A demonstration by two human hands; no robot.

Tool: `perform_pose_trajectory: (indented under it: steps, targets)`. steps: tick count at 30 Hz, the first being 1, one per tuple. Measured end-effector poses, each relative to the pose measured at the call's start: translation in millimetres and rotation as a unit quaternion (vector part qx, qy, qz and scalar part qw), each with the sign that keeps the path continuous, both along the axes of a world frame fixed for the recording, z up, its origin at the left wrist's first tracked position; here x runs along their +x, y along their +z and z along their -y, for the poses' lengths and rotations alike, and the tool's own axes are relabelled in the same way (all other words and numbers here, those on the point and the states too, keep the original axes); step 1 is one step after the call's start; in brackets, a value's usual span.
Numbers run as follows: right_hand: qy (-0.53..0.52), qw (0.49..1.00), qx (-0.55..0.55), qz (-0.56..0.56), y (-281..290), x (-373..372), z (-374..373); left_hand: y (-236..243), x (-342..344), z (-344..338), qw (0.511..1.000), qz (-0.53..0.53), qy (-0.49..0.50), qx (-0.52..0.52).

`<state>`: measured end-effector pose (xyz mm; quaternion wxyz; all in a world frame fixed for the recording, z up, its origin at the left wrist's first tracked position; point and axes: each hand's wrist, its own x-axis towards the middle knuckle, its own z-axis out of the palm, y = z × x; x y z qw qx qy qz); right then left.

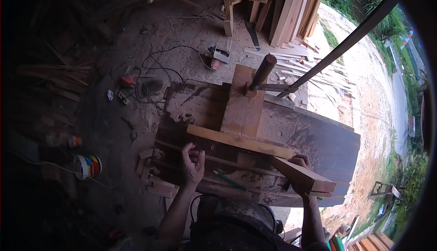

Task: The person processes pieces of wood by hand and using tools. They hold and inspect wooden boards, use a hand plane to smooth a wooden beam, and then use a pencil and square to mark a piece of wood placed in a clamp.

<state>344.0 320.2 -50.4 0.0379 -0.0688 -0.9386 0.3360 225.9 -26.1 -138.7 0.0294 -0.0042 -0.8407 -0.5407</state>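
Over the near left of the dusty workbench [318, 135], my left hand [194, 168] is raised, fingers bent but apart, holding nothing. My right hand [302, 162] grips a short, thick wooden block [304, 173] at the bench's right side; the block hides part of its palm and fingers. Just beyond both hands lies a long narrow yellowish wood strip [241, 142], its right end close to the block. A flat wide board [243, 117] extends behind the strip. Between my hands a green pencil [230, 180] rests on the bench.
A round wooden post [264, 72] rises near the wide board, beside a long slanting pole [341, 46]. On the floor beyond are a corded power tool [219, 57] and scattered offcuts. A paint bucket [88, 167] stands left. Tall planks [291, 12] lean at the back.
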Motion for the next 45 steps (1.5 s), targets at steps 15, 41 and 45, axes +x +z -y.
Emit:
perform_pose_trajectory:
  steps: [15, 41, 45]
  targets:
    - [0.078, 0.994, -0.065, 0.036, -12.6, -20.2, -2.1, -24.0, -7.8, -1.9, 0.997, -0.049, -0.027, -0.059]
    - [-0.13, 0.991, -0.029, 0.019, -38.6, 4.2, 43.4, -25.7, -9.1, 10.7, 0.991, -0.015, -0.136, 0.007]
    - [-0.137, 0.99, -0.042, -0.005, -46.6, 8.7, 41.3, -29.2, -8.3, 13.4, 0.984, -0.003, -0.175, 0.019]
